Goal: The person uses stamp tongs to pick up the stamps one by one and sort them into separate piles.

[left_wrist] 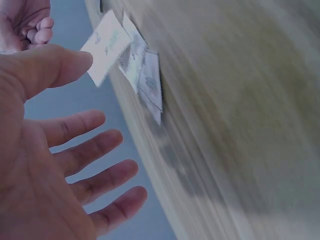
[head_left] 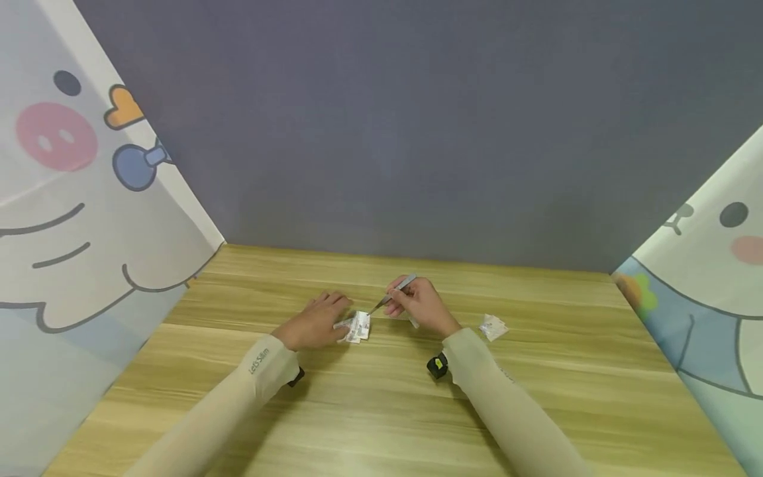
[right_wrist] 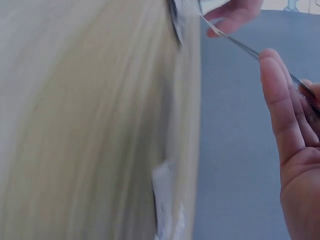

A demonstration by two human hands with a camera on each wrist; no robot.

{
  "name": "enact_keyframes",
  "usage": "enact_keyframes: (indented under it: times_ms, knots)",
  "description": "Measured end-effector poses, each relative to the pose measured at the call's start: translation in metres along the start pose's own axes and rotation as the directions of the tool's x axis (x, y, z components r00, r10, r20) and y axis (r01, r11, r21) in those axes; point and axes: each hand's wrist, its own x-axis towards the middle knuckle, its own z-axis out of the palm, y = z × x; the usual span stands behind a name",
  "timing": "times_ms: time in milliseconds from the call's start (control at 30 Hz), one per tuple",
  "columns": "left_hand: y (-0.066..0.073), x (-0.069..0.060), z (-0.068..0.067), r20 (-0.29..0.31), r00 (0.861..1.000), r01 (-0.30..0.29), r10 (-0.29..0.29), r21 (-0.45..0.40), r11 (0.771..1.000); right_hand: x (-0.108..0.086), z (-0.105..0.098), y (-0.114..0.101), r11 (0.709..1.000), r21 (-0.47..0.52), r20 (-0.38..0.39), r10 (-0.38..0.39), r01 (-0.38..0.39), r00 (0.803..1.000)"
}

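Observation:
Tweezers (head_left: pixel 404 284) are held in my right hand (head_left: pixel 424 308), between thumb and fingers, slanting down to the left. Their tips meet the upper edge of a white postage stamp (head_left: pixel 363 321) with toothed edges. In the left wrist view this stamp (left_wrist: pixel 107 47) stands tilted above several overlapping stamps (left_wrist: pixel 150 80). My left hand (head_left: pixel 318 321) is beside them, its fingers spread and loosely extended. The left thumb (left_wrist: pixel 75 65) overlaps the lifted stamp's edge; I cannot tell if it touches. In the right wrist view the tweezers (right_wrist: pixel 240 46) run past the fingertips.
Another small group of stamps (head_left: pixel 493 326) lies on the wooden table (head_left: pixel 369 411), right of my right hand. A small pale strip (head_left: pixel 414 322) shows below that hand. A dark grey panel (head_left: pixel 381 132) rises behind the table, with cartoon-printed panels at both sides.

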Motion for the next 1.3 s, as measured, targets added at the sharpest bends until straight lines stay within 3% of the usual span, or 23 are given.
enact_keyframes:
  times_ms: [300,500,633,833,1033,1300]
  knots:
    - [-0.003,0.0,0.003,0.004,1.0,0.018,-0.018,-0.004,1.0,0.007,0.011,0.008,0.998,0.018,-0.01,0.064,-0.064,0.998]
    - [0.003,0.008,0.008,0.018,1.0,-0.01,0.01,0.013,1.0,-0.006,-0.007,0.005,0.999,-0.037,-0.058,0.022,-0.024,0.998]
    - [0.013,0.016,0.01,0.016,0.998,-0.055,0.055,0.027,0.998,-0.017,-0.024,0.002,0.996,-0.085,-0.139,0.016,-0.028,0.99]
    - [0.033,0.03,0.014,0.048,0.993,-0.107,0.104,0.056,0.993,-0.028,-0.052,0.029,0.987,-0.141,-0.233,0.036,-0.071,0.972]
    - [0.054,0.043,0.021,0.07,0.985,-0.166,0.159,0.118,0.979,-0.039,-0.07,0.033,0.968,-0.239,-0.275,0.01,-0.079,0.961]
    - [0.076,0.057,0.029,0.126,0.971,-0.218,0.203,0.118,0.969,-0.059,-0.091,0.036,0.949,-0.262,-0.305,0.093,-0.178,0.948]
